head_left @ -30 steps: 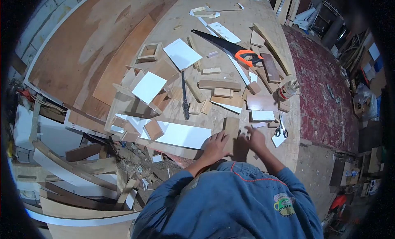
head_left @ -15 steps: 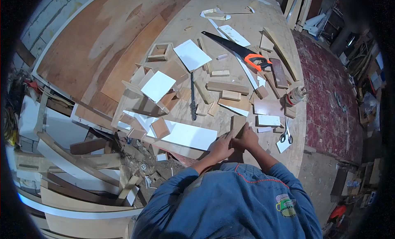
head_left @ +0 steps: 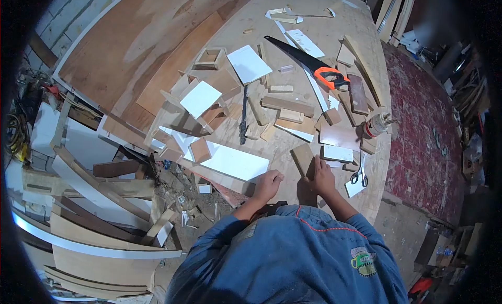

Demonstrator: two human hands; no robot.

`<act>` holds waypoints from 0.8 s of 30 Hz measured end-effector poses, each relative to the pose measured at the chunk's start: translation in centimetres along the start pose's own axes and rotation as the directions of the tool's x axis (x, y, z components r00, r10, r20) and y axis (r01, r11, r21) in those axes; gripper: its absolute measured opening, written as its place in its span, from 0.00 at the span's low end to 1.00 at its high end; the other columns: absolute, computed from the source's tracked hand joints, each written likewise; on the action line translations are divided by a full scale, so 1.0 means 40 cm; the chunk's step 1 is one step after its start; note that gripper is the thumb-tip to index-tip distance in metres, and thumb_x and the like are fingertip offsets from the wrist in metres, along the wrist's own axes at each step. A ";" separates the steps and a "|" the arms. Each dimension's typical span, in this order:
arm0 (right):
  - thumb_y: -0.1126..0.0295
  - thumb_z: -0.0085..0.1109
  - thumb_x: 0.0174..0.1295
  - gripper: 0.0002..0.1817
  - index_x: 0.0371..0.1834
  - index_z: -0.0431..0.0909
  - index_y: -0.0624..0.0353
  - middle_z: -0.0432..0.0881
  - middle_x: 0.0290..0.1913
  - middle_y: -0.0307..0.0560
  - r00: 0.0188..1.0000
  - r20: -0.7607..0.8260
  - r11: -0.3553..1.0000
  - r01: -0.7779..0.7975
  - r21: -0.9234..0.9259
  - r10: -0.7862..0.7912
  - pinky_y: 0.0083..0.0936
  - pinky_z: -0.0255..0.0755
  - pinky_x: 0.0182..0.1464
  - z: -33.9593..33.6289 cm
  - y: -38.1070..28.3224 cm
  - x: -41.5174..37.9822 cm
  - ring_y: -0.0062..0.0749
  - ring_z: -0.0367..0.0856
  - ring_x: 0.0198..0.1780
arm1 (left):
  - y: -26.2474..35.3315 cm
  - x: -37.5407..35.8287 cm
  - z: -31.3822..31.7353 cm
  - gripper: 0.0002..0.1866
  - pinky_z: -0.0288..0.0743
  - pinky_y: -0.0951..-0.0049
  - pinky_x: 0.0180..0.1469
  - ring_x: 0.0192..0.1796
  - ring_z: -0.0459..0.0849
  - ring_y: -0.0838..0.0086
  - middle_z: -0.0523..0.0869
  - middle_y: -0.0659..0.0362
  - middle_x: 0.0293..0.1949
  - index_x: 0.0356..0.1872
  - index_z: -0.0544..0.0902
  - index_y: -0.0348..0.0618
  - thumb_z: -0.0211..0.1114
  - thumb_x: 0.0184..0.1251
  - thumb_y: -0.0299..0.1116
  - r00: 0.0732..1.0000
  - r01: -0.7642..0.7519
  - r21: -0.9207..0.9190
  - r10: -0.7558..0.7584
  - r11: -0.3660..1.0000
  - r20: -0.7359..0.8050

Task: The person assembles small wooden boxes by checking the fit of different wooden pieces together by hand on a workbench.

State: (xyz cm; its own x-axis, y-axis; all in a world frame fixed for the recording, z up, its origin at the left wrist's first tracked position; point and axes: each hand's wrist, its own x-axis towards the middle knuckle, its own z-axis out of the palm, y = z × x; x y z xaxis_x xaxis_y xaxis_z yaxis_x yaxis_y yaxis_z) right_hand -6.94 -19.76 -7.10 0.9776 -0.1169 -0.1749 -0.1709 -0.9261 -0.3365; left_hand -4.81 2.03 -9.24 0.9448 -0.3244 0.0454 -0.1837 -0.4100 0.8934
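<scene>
A brown wooden block lies at the near side of the workbench in front of me. My right hand grips its near right side, with the fingers along the edge; the thumb is mostly hidden. My left hand is closed, apart from the block, beside the near end of a long white board. Whether anything small is inside those curled fingers cannot be seen. Just right of my right hand are a white-topped block and scissors.
An orange-handled saw rests across the bench. A brush jar stands near the right edge. Small wooden boxes, white panels and several offcuts lie further in. Scrap boards are piled on the floor at left.
My left hand has come off the wooden block and moved left, closing up. The right hand stays at the block, which now sits more tilted in view. The whole view has shifted slightly.
</scene>
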 end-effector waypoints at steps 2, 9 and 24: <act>0.58 0.70 0.44 0.51 0.69 0.49 0.64 0.68 0.56 0.57 0.999 0.009 0.998 0.053 0.012 -0.054 0.39 0.71 0.53 -0.008 0.018 -0.013 0.52 0.70 0.54 | -0.002 -0.004 0.013 0.09 0.73 0.62 0.35 0.32 0.81 0.54 0.81 0.48 0.27 0.29 0.79 0.38 0.58 0.62 0.34 0.999 -0.015 0.002 0.015 1.000 -0.039; 0.56 0.69 0.43 0.49 0.67 0.55 0.63 0.70 0.55 0.56 0.985 0.006 0.985 0.171 0.019 -0.171 0.39 0.71 0.53 -0.014 0.085 -0.026 0.52 0.71 0.52 | 0.051 0.019 0.061 0.18 0.65 0.62 0.25 0.20 0.74 0.58 0.73 0.46 0.17 0.20 0.74 0.35 0.58 0.65 0.40 0.989 0.125 0.082 -0.118 0.989 -0.093; 0.57 0.71 0.37 0.48 0.65 0.61 0.58 0.70 0.55 0.53 0.970 0.077 0.967 0.219 0.132 -0.230 0.39 0.70 0.54 -0.040 0.108 0.012 0.50 0.70 0.52 | 0.021 0.148 0.076 0.08 0.72 0.74 0.30 0.25 0.78 0.74 0.80 0.58 0.22 0.31 0.80 0.37 0.53 0.61 0.28 0.978 0.206 -0.165 -0.200 0.965 0.051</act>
State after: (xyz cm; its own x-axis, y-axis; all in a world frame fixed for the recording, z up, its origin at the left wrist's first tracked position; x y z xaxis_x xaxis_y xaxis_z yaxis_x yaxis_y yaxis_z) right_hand -7.01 -24.40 -7.16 0.9784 0.1269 -0.1632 0.0323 -0.8737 -0.4854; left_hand -0.17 -2.82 -9.57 0.9474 -0.2787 -0.1574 0.0623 -0.3220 0.9447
